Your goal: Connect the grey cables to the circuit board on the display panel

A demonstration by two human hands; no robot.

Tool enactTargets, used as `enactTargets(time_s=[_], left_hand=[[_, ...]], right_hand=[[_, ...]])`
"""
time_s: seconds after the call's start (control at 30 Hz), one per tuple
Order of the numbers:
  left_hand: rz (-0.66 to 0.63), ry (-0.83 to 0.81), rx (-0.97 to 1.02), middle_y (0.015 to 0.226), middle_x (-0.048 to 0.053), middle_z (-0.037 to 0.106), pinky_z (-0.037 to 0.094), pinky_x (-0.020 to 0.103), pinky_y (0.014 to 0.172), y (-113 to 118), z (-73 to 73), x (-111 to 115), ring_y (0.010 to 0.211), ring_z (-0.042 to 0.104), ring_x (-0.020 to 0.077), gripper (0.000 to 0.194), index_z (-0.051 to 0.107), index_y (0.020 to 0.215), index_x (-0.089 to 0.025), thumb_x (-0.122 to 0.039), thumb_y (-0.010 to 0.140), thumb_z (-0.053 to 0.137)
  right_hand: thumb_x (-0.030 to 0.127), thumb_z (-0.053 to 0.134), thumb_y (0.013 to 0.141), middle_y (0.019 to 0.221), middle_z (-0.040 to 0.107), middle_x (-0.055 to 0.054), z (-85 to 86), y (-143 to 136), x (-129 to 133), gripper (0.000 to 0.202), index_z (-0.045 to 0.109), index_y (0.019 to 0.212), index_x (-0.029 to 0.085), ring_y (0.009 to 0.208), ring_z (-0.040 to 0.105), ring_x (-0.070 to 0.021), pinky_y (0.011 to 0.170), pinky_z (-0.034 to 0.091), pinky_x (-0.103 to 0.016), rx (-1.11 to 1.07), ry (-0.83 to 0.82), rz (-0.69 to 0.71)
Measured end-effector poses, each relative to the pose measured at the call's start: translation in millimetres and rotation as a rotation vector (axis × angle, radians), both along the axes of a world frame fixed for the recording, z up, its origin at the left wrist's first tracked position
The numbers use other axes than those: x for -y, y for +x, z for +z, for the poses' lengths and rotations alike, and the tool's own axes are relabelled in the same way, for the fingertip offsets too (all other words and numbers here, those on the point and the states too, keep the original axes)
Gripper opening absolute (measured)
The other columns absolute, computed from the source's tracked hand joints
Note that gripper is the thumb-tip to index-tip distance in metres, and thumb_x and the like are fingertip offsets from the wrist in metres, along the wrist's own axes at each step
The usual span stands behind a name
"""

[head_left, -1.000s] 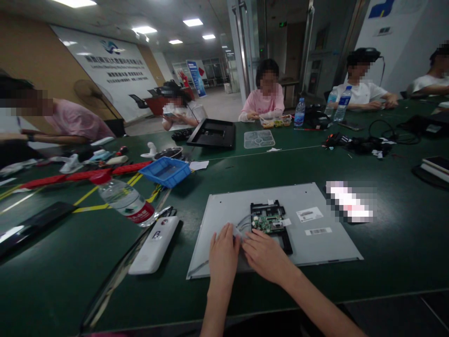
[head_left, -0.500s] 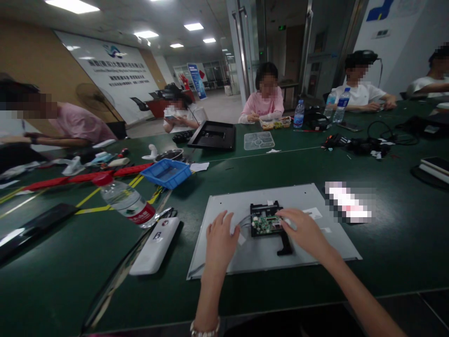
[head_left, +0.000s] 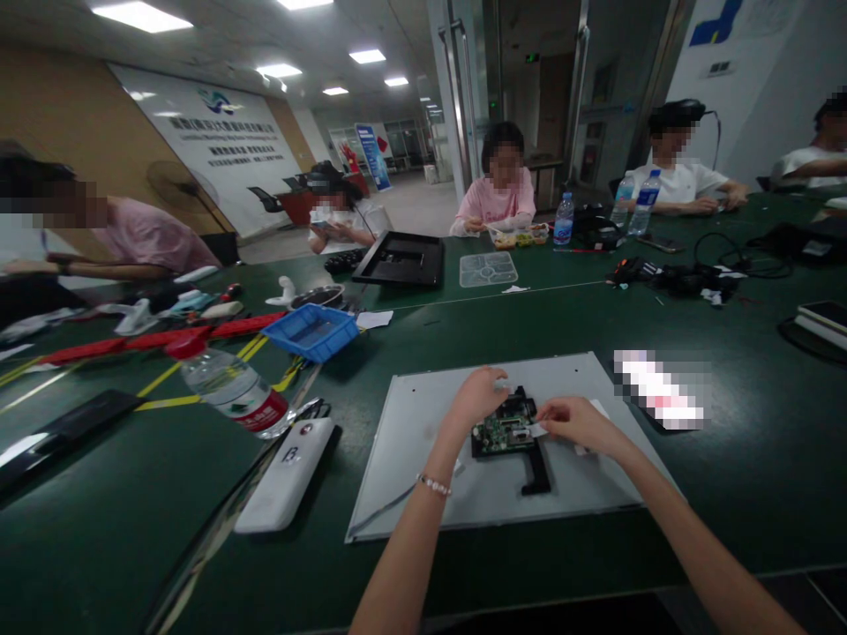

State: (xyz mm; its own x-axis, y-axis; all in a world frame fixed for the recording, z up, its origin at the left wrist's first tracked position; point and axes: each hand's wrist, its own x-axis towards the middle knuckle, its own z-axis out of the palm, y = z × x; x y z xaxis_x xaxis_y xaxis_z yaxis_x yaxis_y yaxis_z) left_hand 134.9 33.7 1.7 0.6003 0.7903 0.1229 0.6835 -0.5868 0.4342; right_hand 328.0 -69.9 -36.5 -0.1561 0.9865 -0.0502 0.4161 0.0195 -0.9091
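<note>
A green circuit board [head_left: 499, 436] lies on a black plastic bracket [head_left: 537, 476], which rests on a flat pale metal panel [head_left: 423, 406]. My left hand [head_left: 477, 397] reaches over the far left side of the bracket, fingers bent and apart, near its back edge. Whether its fingertips touch the bracket is hard to see. At the board's right edge, my right hand [head_left: 582, 422] pinches a small white strip [head_left: 538, 429] between thumb and fingers. A grey cable [head_left: 390, 506] runs over the panel's front left, partly hidden by my left forearm.
Left of the panel are a white power bank [head_left: 286, 476] and a tilted water bottle [head_left: 238, 388]. A blue basket [head_left: 312, 331] sits beyond them. To the right lies a lit phone [head_left: 658, 388]. Several people sit around the green table [head_left: 516, 564].
My left hand has moved right and away from me, from the panel's left part to the bracket's far side. My right hand has shifted slightly right, its fingers now pinched on the white strip.
</note>
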Motion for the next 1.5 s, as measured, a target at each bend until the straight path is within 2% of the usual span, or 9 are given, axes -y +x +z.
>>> enactTargets(time_s=[0.2,0.37,0.57,0.73,1.0,1.2,1.33,1.5], left_hand=[[0.016,-0.044,0.044,0.093,0.007,0.063,0.045,0.027,0.078,5,-21.8,-11,0.083,0.059,0.0177,0.023,0.064,0.095,-0.015,-0.024,0.074,0.060],[0.064,-0.076,0.066,0.086,0.005,0.062,0.046,0.026,0.071,6,-32.1,-16,0.075,0.059,0.0161,0.020,0.063,0.090,-0.014,-0.022,0.071,0.062],[0.116,-0.114,0.069,0.081,0.006,0.064,0.045,0.025,0.069,8,-35.6,-18,0.074,0.059,0.0160,0.011,0.064,0.079,-0.013,-0.019,0.070,0.062],[0.155,-0.124,0.067,0.076,0.004,0.066,0.044,0.024,0.068,11,-33.2,-20,0.072,0.060,0.0151,0.009,0.065,0.074,-0.014,-0.014,0.072,0.057],[0.197,-0.105,0.039,0.075,0.005,0.067,0.044,0.024,0.066,17,-26.7,-25,0.072,0.061,0.0167,0.008,0.066,0.071,-0.015,-0.017,0.072,0.058],[0.196,-0.054,0.028,0.089,0.007,0.065,0.046,0.026,0.073,5,-17.1,-20,0.078,0.061,0.0179,0.017,0.065,0.089,-0.014,-0.018,0.075,0.057],[0.141,-0.003,0.040,0.100,0.008,0.061,0.045,0.029,0.083,-12,-5.8,-11,0.090,0.059,0.0190,0.023,0.062,0.099,-0.015,-0.016,0.077,0.054],[-0.006,0.025,0.063,0.105,0.005,0.059,0.041,0.032,0.093,-28,8.2,12,0.101,0.055,0.0194,0.022,0.060,0.102,-0.019,-0.017,0.081,0.051]], right_hand=[[0.020,0.052,0.076,0.078,0.069,-0.004,-0.4,16,2,0.017,0.066,0.084,0.017,0.072,0.062,-0.0169,0.065,0.046,-0.028,0.092,0.112,-0.187],[0.019,0.050,0.079,0.081,0.068,-0.005,-0.4,13,5,0.018,0.067,0.084,0.018,0.076,0.062,-0.0182,0.071,0.047,-0.031,0.167,0.160,-0.178],[0.019,0.048,0.081,0.085,0.063,-0.007,-4.3,12,7,0.020,0.067,0.086,0.018,0.074,0.059,-0.0172,0.069,0.046,-0.031,0.275,0.232,-0.232],[0.019,0.048,0.080,0.094,0.060,-0.007,-7.2,15,5,0.020,0.066,0.091,0.019,0.077,0.059,-0.0169,0.072,0.047,-0.031,0.290,0.244,-0.258],[0.021,0.048,0.080,0.099,0.059,-0.006,-13.8,19,4,0.021,0.064,0.094,0.020,0.076,0.059,-0.0165,0.071,0.048,-0.031,0.263,0.238,-0.277],[0.025,0.055,0.076,0.100,0.060,-0.007,-16.3,19,4,0.025,0.063,0.100,0.019,0.072,0.059,-0.0161,0.070,0.048,-0.031,0.268,0.206,-0.236],[0.026,0.058,0.074,0.097,0.061,-0.007,-13.7,19,6,0.028,0.064,0.100,0.020,0.076,0.059,-0.0173,0.071,0.047,-0.031,0.281,0.197,-0.190],[0.021,0.055,0.074,0.087,0.062,-0.006,-9.3,18,8,0.025,0.066,0.097,0.021,0.075,0.058,-0.0173,0.069,0.046,-0.030,0.274,0.189,-0.199]])
